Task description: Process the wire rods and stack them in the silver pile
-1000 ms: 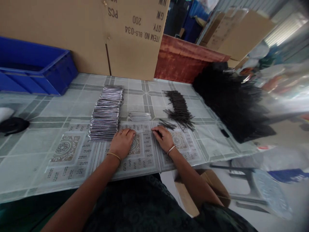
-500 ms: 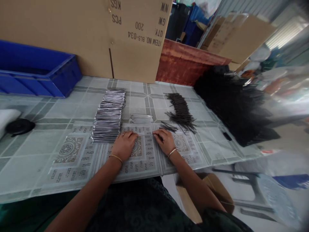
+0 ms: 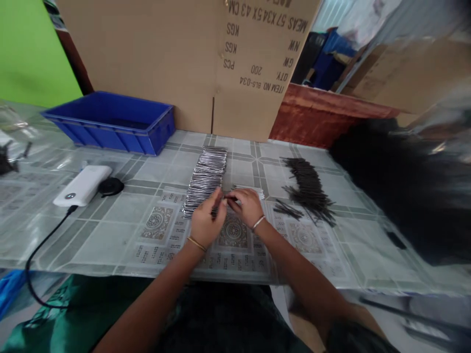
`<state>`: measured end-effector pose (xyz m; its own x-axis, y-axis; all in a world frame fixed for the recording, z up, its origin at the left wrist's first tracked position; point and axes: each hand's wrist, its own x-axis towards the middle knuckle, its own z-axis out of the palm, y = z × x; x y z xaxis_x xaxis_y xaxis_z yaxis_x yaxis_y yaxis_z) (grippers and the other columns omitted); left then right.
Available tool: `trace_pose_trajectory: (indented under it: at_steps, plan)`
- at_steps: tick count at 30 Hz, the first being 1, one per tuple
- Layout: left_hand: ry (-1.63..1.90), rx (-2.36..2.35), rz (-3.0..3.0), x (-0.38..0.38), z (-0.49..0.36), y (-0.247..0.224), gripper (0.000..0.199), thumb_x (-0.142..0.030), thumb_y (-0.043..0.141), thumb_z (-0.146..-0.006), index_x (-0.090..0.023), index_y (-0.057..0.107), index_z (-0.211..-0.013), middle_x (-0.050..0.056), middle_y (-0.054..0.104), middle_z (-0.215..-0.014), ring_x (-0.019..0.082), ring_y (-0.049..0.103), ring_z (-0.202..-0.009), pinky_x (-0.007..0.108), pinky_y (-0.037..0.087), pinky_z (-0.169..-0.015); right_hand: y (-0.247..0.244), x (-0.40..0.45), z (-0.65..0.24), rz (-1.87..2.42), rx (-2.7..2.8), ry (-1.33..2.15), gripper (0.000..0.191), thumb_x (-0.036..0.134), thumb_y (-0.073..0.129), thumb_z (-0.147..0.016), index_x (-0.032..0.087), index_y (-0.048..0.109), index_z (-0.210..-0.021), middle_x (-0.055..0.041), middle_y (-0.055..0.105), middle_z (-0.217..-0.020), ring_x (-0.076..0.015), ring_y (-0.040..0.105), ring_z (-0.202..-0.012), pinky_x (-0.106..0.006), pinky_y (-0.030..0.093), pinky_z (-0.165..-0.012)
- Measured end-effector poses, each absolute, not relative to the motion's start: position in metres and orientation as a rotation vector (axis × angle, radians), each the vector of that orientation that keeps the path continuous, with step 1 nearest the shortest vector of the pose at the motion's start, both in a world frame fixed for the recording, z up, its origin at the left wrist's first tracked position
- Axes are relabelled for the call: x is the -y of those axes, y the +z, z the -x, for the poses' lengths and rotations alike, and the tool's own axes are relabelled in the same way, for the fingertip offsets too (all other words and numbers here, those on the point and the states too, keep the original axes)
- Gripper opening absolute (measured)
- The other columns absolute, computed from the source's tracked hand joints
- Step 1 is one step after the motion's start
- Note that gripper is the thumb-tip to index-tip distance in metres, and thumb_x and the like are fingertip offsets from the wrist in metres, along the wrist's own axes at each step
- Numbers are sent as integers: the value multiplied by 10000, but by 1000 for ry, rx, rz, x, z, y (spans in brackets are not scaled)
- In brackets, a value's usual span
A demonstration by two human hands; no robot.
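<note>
My left hand [image 3: 208, 215] and my right hand [image 3: 247, 207] meet above the patterned mat, fingertips almost touching. Both are closed in a pinch on a thin rod [image 3: 225, 197]; only a short bit shows between the fingers, the rest is hidden. Just behind my left hand lies a long row of shiny metal rods [image 3: 206, 171], side by side. A smaller bunch of metal rods [image 3: 257, 191] is partly covered by my right hand. To the right sits a pile of thin black sticks [image 3: 309, 184], with a few loose black sticks [image 3: 288, 209] nearer me.
A blue crate [image 3: 114, 120] stands at the back left, before a large cardboard sheet [image 3: 154, 63]. Left on the table are a white power bank [image 3: 84, 185] with a cable and a black round object [image 3: 111, 186]. A big black heap [image 3: 397, 191] fills the right side.
My hands have come together; the thin metal rod stretched between them before is now mostly hidden. The view has swung left, bringing the power bank and a green panel into sight.
</note>
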<state>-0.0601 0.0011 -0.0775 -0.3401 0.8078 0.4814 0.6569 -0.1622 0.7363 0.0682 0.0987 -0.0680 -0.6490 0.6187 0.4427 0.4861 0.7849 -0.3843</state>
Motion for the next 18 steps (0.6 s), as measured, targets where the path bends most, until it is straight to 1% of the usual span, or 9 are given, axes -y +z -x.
trace_pose_trajectory:
  at_steps: [3, 6, 8, 10, 12, 15, 18]
  plan:
    - [1510, -2089, -1765, -3, 95, -76, 467, -379, 435, -971, -158, 493, -1379, 125, 655, -1280, 202, 651, -1129, 381, 516, -1007, -67, -104, -21, 836, 2404, 330, 165, 294, 556, -961, 256, 707, -1016, -18, 728, -1013, -195, 638, -964, -349, 424, -894]
    - [1352, -2223, -1861, -7, 120, -83, 481, -381, 395, -979, -137, 474, -1387, 157, 612, -1333, 242, 604, -1202, 434, 478, -1037, -73, -108, 18, 898, 2427, 284, 156, 303, 580, -948, 270, 711, -1026, -15, 709, -1064, -209, 608, -1011, -367, 412, -918]
    - [1192, -2269, -1919, -10, 129, -90, 477, -384, 367, -984, -136, 478, -1376, 163, 594, -1354, 265, 572, -1244, 494, 419, -1082, -77, -109, 34, 962, 2425, 265, 144, 313, 598, -937, 277, 721, -1003, -6, 699, -1083, -216, 593, -1021, -376, 413, -928]
    - [1074, -2292, -1972, -11, 132, -94, 476, -394, 353, -987, -139, 483, -1368, 157, 568, -1388, 282, 519, -1303, 544, 329, -1133, -77, -108, 39, 1010, 2407, 263, 155, 329, 588, -944, 285, 722, -1010, 11, 687, -1109, -214, 584, -1037, -381, 415, -945]
    - [1045, -2315, -1995, -10, 132, -94, 486, -403, 354, -987, -136, 475, -1376, 154, 526, -1432, 294, 446, -1367, 558, 268, -1160, -73, -106, 28, 1006, 2385, 251, 207, 360, 549, -963, 299, 701, -1090, 18, 665, -1164, -213, 577, -1077, -386, 407, -983]
    - [1089, -2332, -2016, -7, 127, -89, 490, -391, 376, -983, -131, 466, -1389, 159, 462, -1486, 296, 341, -1433, 547, 245, -1173, -67, -106, -22, 990, 2341, 187, 282, 369, 480, -983, 311, 656, -1195, -3, 644, -1214, -217, 578, -1118, -371, 408, -1006]
    - [1031, -2251, -2157, -3, 110, -84, 450, -336, 399, -976, -162, 487, -1382, 125, 450, -1502, 273, 340, -1433, 518, 247, -1184, -75, -108, -102, 1190, 2286, 22, 282, 321, 455, -977, 294, 679, -1146, -45, 672, -1153, -240, 602, -1048, -396, 432, -946]
